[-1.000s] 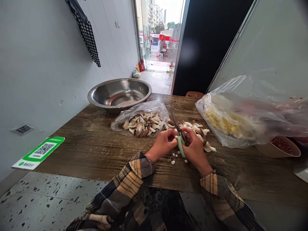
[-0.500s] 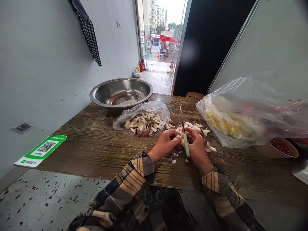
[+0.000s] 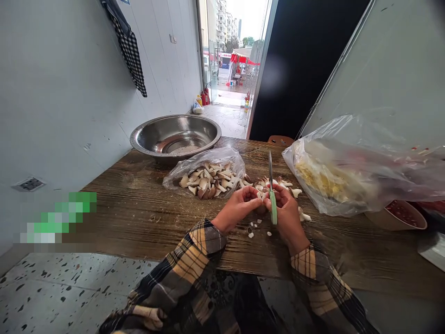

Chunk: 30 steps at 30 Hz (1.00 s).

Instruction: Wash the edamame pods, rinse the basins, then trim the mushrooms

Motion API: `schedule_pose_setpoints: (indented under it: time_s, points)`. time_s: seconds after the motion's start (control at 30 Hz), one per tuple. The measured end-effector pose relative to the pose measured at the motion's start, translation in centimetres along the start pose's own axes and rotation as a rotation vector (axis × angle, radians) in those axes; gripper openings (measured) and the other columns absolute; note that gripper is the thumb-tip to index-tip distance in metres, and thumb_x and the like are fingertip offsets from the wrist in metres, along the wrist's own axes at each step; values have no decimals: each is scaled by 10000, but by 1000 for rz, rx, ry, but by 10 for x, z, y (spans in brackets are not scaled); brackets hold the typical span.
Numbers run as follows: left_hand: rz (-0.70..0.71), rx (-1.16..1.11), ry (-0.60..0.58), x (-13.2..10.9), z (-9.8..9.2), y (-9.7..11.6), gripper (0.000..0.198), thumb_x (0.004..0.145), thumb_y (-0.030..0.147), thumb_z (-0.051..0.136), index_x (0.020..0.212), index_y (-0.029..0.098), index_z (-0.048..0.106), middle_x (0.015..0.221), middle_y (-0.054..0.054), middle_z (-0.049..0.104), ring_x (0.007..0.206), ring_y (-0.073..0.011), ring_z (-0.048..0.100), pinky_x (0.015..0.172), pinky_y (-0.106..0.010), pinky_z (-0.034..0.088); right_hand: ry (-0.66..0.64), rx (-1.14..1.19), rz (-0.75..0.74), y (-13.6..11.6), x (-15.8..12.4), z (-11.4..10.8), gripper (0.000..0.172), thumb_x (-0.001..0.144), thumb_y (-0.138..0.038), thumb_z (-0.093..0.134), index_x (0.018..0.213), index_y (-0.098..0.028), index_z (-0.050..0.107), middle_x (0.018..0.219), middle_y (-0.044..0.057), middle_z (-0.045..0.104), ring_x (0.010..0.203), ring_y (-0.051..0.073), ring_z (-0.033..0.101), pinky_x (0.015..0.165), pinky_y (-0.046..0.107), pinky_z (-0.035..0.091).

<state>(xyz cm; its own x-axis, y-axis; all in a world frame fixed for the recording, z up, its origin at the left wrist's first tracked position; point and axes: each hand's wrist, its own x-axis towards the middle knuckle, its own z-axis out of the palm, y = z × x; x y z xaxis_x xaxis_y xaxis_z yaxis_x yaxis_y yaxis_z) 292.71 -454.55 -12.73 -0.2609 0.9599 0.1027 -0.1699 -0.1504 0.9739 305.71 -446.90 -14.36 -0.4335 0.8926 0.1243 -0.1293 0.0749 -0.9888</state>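
My left hand (image 3: 237, 207) pinches a mushroom (image 3: 260, 196), cap down and partly hidden by the fingers. In my right hand (image 3: 285, 211) is a knife with a pale green handle (image 3: 273, 208), its blade pointing up and away from me. The fingertips of both hands meet around the mushroom, and the knife stands just right of it. Behind the hands lies a loose pile of mushrooms (image 3: 285, 182). To their left, a clear plastic bag (image 3: 231, 156) lies open with many mushroom pieces (image 3: 208, 178) on it. Small white trimmings (image 3: 251, 235) are scattered on the table below my hands.
A wide steel basin (image 3: 139, 143) stands at the table's back left. On the right, a large clear bag (image 3: 323, 171) with yellow contents lies against a bowl (image 3: 385, 221) of something red. The wooden table (image 3: 139, 222) meets the wall at left.
The knife has turned more upright, its blade swinging slightly right. Both hands stay close together at the mushroom, whose pale part now shows more between the fingers.
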Motion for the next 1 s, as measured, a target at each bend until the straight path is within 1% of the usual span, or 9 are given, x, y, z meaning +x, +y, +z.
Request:
schedule_pose_setpoints:
  time_s: [0.07,0.17,0.37,0.47,0.6,0.73,0.8,0.87,1.0]
  points:
    - [-11,-4,-28,0,0,0,233,696,302,720,796,135,591,768,1,583,694,-98,502,666,-230,387,-1,-18,0,-1,-1,0,522,611,-277,797,1083,-208,586,862,23,713,773,180,664,708,319,533]
    - [-18,-31,-1,1,1,-2,183,689,255,704,752,135,580,721,8,574,652,-90,500,642,-228,384,13,-23,-12,-1,0,2,529,597,-271,807,1077,-213,593,836,12,707,761,177,664,709,319,534]
    - [28,-123,214,5,-1,-5,112,678,184,657,719,148,559,665,26,566,614,-80,490,632,-220,379,161,111,-67,2,5,-2,509,589,-250,806,1051,-217,596,832,-9,684,748,142,643,729,298,529]
    - [28,-158,137,5,-2,-6,152,705,232,685,761,146,573,710,13,589,660,-95,514,675,-233,394,127,131,-62,2,5,-3,514,604,-243,799,1075,-220,594,839,-13,684,751,133,640,728,286,525]
    - [0,-166,-8,3,0,-5,218,741,307,712,807,147,580,772,12,580,712,-98,515,713,-238,401,27,24,-87,2,1,0,522,621,-262,800,1098,-230,591,865,2,704,784,161,660,757,321,533]
    - [-18,-62,-39,-1,2,-2,288,700,297,762,876,139,598,865,-7,603,783,-108,536,745,-235,412,-8,-73,-134,-1,1,1,499,645,-289,793,1101,-224,601,898,23,712,824,184,672,808,354,531]
    - [-20,-20,-2,-3,0,0,281,705,272,739,908,145,592,862,-9,611,777,-111,546,734,-235,414,53,-72,-154,-3,3,-1,504,649,-303,792,1107,-215,598,917,34,710,837,189,673,817,362,533]
    - [18,63,91,-4,-6,3,263,722,238,689,949,160,584,839,0,608,758,-111,550,713,-231,413,183,-51,-199,-3,6,-6,513,655,-317,789,1117,-208,595,942,44,700,856,188,666,816,357,534]
    - [189,472,344,0,-37,18,268,725,166,610,991,175,575,845,-2,605,753,-124,559,700,-236,424,433,116,-243,-5,14,-18,524,666,-347,788,1130,-217,581,903,18,674,775,153,650,695,299,538]
